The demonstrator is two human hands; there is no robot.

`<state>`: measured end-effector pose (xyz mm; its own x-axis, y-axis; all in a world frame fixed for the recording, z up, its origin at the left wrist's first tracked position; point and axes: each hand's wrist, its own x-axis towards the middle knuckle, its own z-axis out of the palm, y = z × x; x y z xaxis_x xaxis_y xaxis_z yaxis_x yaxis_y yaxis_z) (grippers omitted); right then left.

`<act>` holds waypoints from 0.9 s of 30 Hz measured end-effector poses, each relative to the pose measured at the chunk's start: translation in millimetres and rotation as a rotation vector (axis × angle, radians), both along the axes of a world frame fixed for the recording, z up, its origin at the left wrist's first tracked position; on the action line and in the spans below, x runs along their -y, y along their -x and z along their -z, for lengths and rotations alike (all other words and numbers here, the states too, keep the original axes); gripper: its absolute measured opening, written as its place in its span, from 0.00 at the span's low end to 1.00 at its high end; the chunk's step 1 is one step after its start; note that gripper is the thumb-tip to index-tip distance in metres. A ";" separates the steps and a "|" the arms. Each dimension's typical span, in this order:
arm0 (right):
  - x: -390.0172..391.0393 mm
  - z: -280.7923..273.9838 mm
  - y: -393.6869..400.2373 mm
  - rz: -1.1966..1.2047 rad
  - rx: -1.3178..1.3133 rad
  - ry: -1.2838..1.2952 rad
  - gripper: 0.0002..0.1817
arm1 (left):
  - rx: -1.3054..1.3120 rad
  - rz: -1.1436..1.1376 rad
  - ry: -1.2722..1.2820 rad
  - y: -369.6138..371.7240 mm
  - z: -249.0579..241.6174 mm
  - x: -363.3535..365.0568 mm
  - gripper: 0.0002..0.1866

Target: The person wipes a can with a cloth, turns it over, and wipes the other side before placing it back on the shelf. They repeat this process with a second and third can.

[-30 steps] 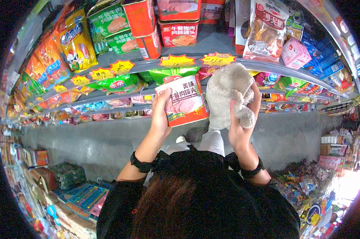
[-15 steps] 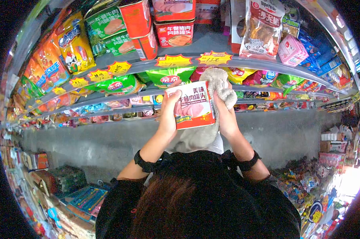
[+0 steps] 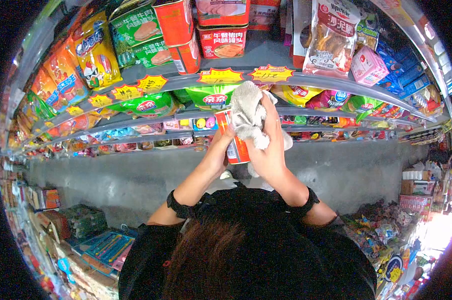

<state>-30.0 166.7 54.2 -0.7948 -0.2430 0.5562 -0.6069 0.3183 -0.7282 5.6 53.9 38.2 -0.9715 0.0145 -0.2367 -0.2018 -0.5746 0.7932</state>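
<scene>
- Printed metal by the look of it on the held can, smooth and glossy.
- Soft, plush fabric on the pale cloth, matt, with a rough, fluffy nap.
- Shiny, smooth printed surfaces on the stacked red tins, apparently metal.
- Glossy, crinkled plastic film on the yellow snack bag and green bags.
- Clear, shiny plastic over part of the brown-and-white pouch.
- Flat paper or card, mostly matt, on the yellow price signs.
- Smooth with a sheen along the shelf edge; plastic or metal, impossible to tell.
- Smooth, hard grey floor, faintly reflective.
- Matt black cloth on the shirt.
</scene>
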 end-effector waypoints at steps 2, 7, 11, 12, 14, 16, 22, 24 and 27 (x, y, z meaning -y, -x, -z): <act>0.2 4.3 4.2 0.032 0.032 0.021 0.37 | 0.010 0.083 -0.060 2.0 12.5 7.8 0.32; -1.2 36.4 26.1 -0.074 0.425 0.530 0.26 | -0.097 0.125 -0.197 -7.4 16.0 12.8 0.33; -5.7 33.9 26.0 -0.005 0.590 0.541 0.23 | -0.242 0.153 -0.044 -8.9 16.5 6.2 0.32; -2.8 21.1 21.9 0.017 0.510 0.608 0.25 | -0.172 0.075 -0.147 -6.7 15.7 4.1 0.31; 0.2 22.0 9.9 0.052 0.336 0.488 0.28 | -0.135 -0.027 -0.221 0.6 18.5 4.5 0.28; -2.7 19.1 -1.4 0.062 -0.031 0.193 0.35 | -0.100 -0.006 -0.169 2.8 6.4 5.0 0.29; -3.8 -15.6 -4.4 -0.018 -0.248 -0.156 0.41 | -0.183 0.013 -0.169 4.3 4.5 5.6 0.33; -2.7 -0.5 14.4 0.067 -0.181 -0.072 0.42 | -0.137 -0.022 -0.171 4.6 -2.5 5.2 0.37; -4.0 20.9 37.6 -0.145 0.530 0.473 0.30 | -0.285 0.056 -0.293 9.3 1.7 11.1 0.38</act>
<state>-67.6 170.7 33.3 -0.9647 -0.1952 0.1770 -0.1465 -0.1611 -0.9760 -3.7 42.8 36.5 -0.9933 0.0964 0.0640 -0.0352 -0.7789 0.6262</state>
